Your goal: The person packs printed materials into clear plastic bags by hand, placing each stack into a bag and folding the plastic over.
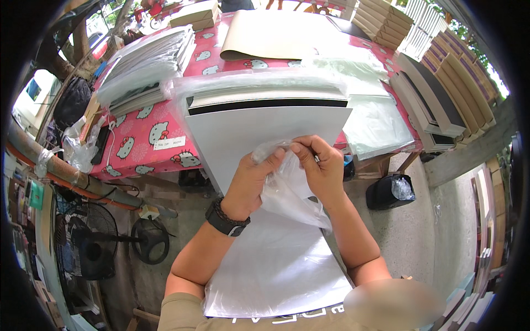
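My left hand [249, 179] is closed on a bunched edge of a clear plastic bag [290, 190], thumb on top. Just right of it, my right hand [321, 168] pinches the same plastic between thumb and bent fingers. The bag's loose film hangs below both hands. A large white board [237, 129] slopes from the table edge down behind my hands. Between my forearms lies a shiny white surface [270, 265] that looks covered in clear film. Whether it is the same board I cannot tell. Beyond stands a stack of boards [265, 96] with a black layer, partly wrapped in plastic.
A table with a pink patterned cloth [132, 151] carries plastic-wrapped stacks [146, 63], a cream sheet [270, 36] and clear plastic bags [375, 127]. Long boxes [428, 94] stand at right. A black bin [390, 192] and a fan [91, 243] stand on the floor.
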Demonstrator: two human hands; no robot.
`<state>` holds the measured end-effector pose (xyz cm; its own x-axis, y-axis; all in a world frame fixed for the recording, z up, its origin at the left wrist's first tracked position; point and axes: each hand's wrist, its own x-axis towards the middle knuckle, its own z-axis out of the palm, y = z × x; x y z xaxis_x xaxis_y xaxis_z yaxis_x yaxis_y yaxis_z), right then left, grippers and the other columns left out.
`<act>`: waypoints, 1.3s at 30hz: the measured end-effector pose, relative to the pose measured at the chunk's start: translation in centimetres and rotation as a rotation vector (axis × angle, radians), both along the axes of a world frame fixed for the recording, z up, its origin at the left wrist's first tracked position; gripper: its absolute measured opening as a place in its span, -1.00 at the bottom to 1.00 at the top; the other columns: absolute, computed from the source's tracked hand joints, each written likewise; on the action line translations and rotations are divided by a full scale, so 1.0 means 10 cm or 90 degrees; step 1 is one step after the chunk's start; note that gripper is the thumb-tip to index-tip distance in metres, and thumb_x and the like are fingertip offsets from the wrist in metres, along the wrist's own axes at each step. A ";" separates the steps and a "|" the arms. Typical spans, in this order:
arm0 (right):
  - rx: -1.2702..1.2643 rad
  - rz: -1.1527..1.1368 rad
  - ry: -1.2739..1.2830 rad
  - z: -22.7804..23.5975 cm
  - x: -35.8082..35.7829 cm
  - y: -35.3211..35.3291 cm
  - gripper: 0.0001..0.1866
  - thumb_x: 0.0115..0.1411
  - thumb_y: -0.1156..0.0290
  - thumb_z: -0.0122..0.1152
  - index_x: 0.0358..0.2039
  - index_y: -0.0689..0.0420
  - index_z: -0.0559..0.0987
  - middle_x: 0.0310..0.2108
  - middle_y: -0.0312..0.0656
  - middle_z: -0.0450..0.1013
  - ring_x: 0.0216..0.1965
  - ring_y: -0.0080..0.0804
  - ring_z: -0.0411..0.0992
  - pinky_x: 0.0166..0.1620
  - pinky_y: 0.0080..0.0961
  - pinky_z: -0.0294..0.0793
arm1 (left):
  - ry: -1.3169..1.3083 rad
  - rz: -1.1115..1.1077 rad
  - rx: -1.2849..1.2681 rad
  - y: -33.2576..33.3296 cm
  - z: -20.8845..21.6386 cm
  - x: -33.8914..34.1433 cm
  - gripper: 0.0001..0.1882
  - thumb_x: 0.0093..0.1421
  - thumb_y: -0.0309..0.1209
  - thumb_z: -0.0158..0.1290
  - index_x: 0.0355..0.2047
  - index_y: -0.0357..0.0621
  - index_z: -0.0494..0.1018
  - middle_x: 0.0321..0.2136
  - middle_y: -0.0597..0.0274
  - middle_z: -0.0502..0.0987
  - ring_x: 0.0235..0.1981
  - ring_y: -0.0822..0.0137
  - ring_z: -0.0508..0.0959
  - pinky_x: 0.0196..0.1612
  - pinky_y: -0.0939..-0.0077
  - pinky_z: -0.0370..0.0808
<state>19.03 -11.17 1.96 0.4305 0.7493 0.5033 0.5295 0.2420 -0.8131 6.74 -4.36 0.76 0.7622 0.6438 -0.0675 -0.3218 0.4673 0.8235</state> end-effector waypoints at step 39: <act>-0.323 0.675 0.136 0.44 0.06 -0.32 -0.80 -0.10 0.40 0.28 -0.54 0.25 0.48 -0.64 -0.28 0.42 -0.59 -0.64 0.34 -0.51 -0.68 0.30 | -0.145 -0.136 0.139 -0.12 0.08 -0.99 -0.71 0.11 -0.20 -0.06 -0.35 -0.20 0.38 -0.36 0.21 0.44 -0.69 0.56 0.25 -0.63 0.68 0.30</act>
